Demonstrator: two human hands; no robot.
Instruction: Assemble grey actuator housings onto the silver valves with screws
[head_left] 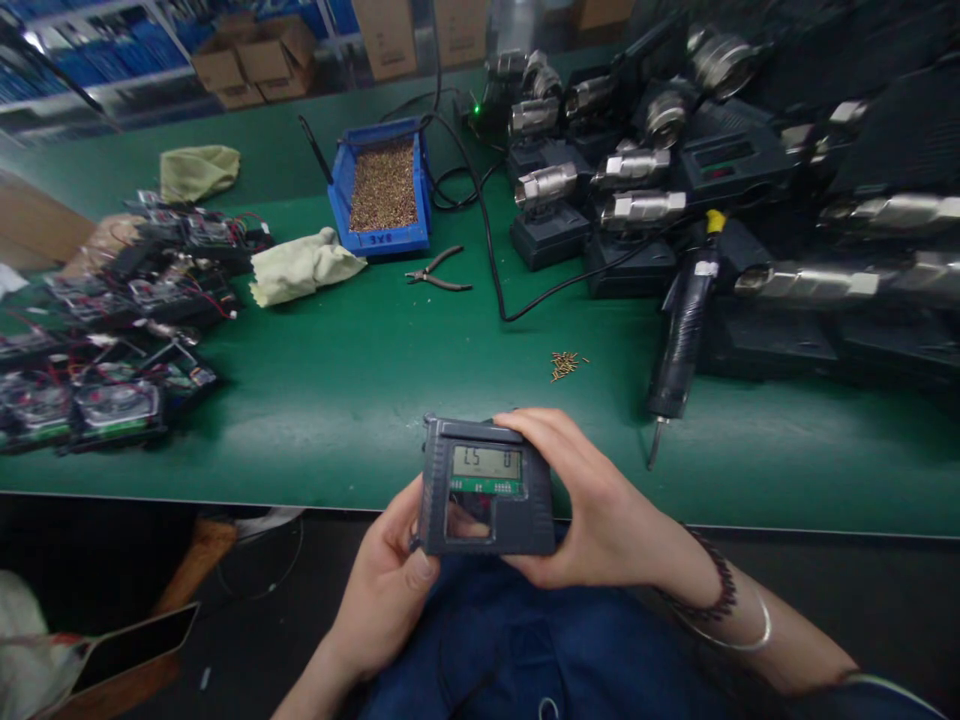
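Observation:
A dark grey plastic meter housing [517, 515] is held in front of my body, over the near edge of the workbench. Its small display is lit with digits, and below it a window opening shows a strip of green circuit board. My left hand [394, 575] grips the left side, thumb at the lower corner; some of its fingers pass behind the housing. My right hand [592, 500] clasps the right side, fingers over the top edge and thumb underneath. A small pile of brass screws [564, 366] lies beyond, and an electric screwdriver [684, 335] rests to the right.
Across the green bench [360, 370] lie cutting pliers [439, 272], pale gloves [304, 268] and a blue bin [381, 240] of screws. Open electronic assemblies [120, 400] crowd the left. Several dark units with metal fittings [634, 210] fill the right. A black cable [491, 250] crosses the middle.

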